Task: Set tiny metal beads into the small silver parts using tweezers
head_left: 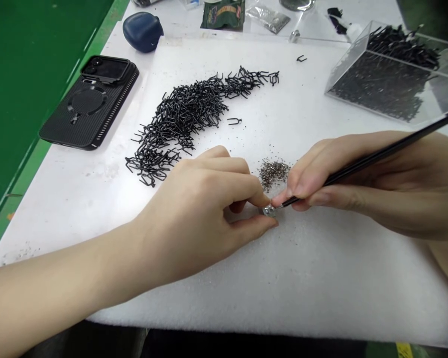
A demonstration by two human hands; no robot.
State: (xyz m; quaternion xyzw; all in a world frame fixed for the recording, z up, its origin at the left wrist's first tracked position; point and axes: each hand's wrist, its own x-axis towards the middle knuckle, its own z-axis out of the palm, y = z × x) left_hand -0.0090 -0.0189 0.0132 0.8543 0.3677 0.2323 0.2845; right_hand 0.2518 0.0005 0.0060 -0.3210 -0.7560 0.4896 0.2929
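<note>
My left hand (205, 209) is closed in a pinch, thumb and forefinger holding a small silvery metal part (269, 210) down on the white foam pad (313, 268). My right hand (362, 181) grips long black tweezers (381, 154), whose tip touches that part. A small heap of tiny grey metal bits (273, 171) lies just behind the two hands. Further back on the left sprawls a large pile of black wire clips (188, 117).
A phone in a black case (91, 107) lies at the left edge, a dark blue pouch (142, 31) behind it. A clear plastic box of black clips (384, 79) stands back right. Foil packets (224, 14) sit at the rear. Green floor lies left.
</note>
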